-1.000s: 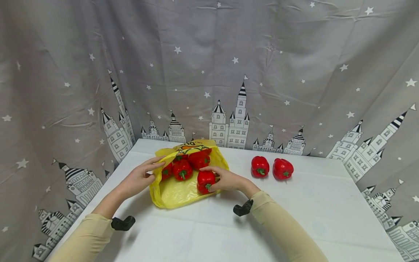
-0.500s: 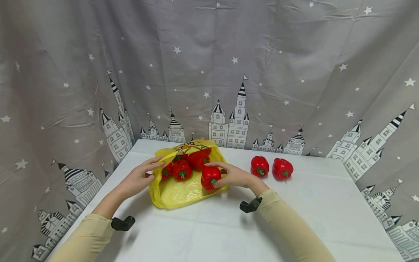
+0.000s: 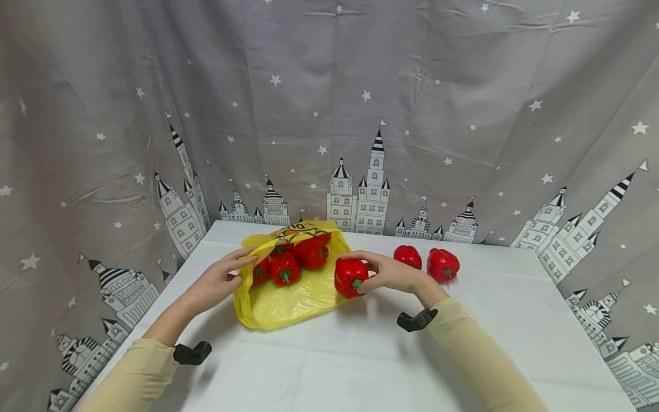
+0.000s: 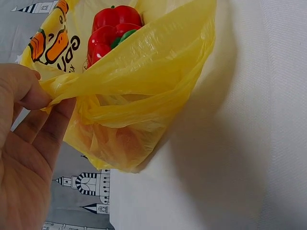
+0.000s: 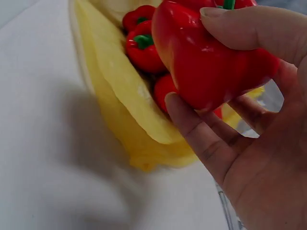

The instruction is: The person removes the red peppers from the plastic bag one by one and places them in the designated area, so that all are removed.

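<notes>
A yellow plastic bag (image 3: 288, 306) lies on the white table with its mouth facing the person. Several red bell peppers (image 3: 285, 269) are inside it. My left hand (image 3: 218, 280) pinches the bag's left edge between thumb and fingers, as the left wrist view shows. In my right hand (image 3: 393, 273) is a red bell pepper (image 5: 216, 57) with a green stem, gripped between thumb and fingertips. In the head view this pepper overlaps the bag's right edge; in the right wrist view the bag and its peppers show behind it.
Two more red bell peppers, one partly behind the right hand (image 3: 408, 256) and one beside it (image 3: 443, 265), sit on the white table (image 3: 329, 366) to the right of the bag. A grey curtain (image 3: 288, 114) with printed castles and stars hangs behind the table.
My right hand has carried the held bell pepper from inside the bag's mouth to the right, to the bag's right edge. The left hand has stayed at the bag's left edge.
</notes>
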Motion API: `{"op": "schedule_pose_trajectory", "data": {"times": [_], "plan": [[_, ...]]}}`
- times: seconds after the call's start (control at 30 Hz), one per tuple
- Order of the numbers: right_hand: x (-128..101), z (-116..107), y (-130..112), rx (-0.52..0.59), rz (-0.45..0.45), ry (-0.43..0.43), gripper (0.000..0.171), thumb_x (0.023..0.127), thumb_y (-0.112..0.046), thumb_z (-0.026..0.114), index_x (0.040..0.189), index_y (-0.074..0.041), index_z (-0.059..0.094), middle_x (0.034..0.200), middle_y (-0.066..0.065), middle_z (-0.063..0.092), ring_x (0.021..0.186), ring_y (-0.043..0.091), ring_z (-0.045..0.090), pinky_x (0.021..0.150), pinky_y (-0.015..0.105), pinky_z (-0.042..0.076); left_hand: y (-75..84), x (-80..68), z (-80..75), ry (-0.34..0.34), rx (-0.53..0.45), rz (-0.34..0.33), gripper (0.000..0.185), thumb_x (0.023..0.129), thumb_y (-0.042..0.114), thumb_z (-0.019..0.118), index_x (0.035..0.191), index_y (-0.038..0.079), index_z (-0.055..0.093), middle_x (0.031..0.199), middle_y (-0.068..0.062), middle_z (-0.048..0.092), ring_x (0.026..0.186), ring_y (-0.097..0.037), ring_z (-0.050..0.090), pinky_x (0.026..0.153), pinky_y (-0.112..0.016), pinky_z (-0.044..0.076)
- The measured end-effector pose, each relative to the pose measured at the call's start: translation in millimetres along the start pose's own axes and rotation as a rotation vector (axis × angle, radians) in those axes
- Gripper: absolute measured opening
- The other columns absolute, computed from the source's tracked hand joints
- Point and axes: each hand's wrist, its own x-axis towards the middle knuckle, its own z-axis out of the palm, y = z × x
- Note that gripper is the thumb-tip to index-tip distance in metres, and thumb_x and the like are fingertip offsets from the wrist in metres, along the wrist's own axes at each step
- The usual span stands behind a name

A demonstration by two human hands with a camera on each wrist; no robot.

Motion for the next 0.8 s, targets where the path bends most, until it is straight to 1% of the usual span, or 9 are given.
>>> {"op": "schedule_pose_trajectory", "data": {"times": [0.13,0.37,0.47,0.53,0.63,0.7,0.73,0.8], "plan": [[-15.3,-12.1,-0.5,0.021,0.016,0.018,0.078,0.076,-0.019,0.086,0.144,-0.042,0.054,0.143,0.001,0.054,0.133,0.028,0.046,0.095,0.046,0.054,-0.7,-0.2,-0.1,0.000,0.005,0.008,0.055,0.095,-0.005,0.051,0.148,0.006,0.054,0.164,-0.009,0.033,0.146,-0.039,0.034,0.102,-0.056,0.047],[-42.9,-37.9,6.2,0.097,-0.002,0.057,0.079,0.078,-0.011,0.083,0.148,-0.032,0.053,0.146,0.006,0.051,0.133,0.035,0.045,0.095,0.049,0.054,-1.2,-0.7,-0.2,-0.001,0.017,0.015,0.055,0.095,-0.005,0.051,0.148,0.006,0.055,0.164,-0.009,0.033,0.146,-0.038,0.035,0.099,-0.053,0.048],[-55.6,-49.0,9.5,0.101,0.025,0.100,0.078,0.078,-0.011,0.083,0.147,-0.030,0.053,0.146,0.007,0.052,0.133,0.036,0.045,0.096,0.051,0.053,-1.2,-1.0,-0.3,0.003,0.028,0.014,0.054,0.095,-0.005,0.052,0.148,0.006,0.055,0.164,-0.009,0.034,0.145,-0.037,0.035,0.098,-0.049,0.050],[-63.8,-56.1,11.6,0.093,0.068,0.144,0.078,0.078,-0.013,0.084,0.147,-0.033,0.054,0.144,0.007,0.054,0.132,0.036,0.045,0.093,0.051,0.054,-1.1,-1.3,-0.5,0.006,0.039,0.014,0.054,0.095,-0.005,0.052,0.148,0.006,0.056,0.164,-0.008,0.034,0.145,-0.037,0.036,0.097,-0.044,0.051],[-75.7,-66.8,15.7,0.074,0.119,0.207,0.079,0.077,-0.014,0.084,0.147,-0.036,0.054,0.143,0.008,0.054,0.130,0.036,0.045,0.085,0.048,0.055,-0.8,-1.1,-0.6,0.008,0.047,0.013,0.054,0.095,-0.004,0.052,0.147,0.006,0.056,0.163,-0.008,0.034,0.145,-0.036,0.037,0.094,-0.037,0.052],[-84.1,-73.9,19.7,0.069,0.128,0.239,0.079,0.078,-0.013,0.083,0.148,-0.035,0.053,0.145,0.011,0.051,0.129,0.038,0.044,0.084,0.050,0.055,-0.5,-0.6,-0.3,0.008,0.047,0.014,0.053,0.095,-0.004,0.052,0.147,0.006,0.056,0.163,-0.008,0.035,0.145,-0.036,0.037,0.093,-0.034,0.052],[-88.5,-77.4,21.9,0.076,0.116,0.243,0.079,0.079,-0.012,0.082,0.149,-0.033,0.051,0.146,0.013,0.050,0.129,0.039,0.044,0.084,0.052,0.055,-0.5,-0.4,-0.2,0.009,0.046,0.015,0.053,0.095,-0.004,0.052,0.147,0.006,0.056,0.163,-0.008,0.035,0.145,-0.036,0.037,0.093,-0.033,0.052],[-98.3,-84.4,26.2,0.089,0.086,0.259,0.079,0.081,-0.008,0.080,0.151,-0.028,0.050,0.147,0.016,0.047,0.130,0.042,0.043,0.089,0.058,0.054,-0.3,0.0,0.0,0.009,0.044,0.016,0.053,0.095,-0.004,0.052,0.147,0.006,0.056,0.163,-0.008,0.035,0.144,-0.036,0.038,0.093,-0.033,0.052]]}}
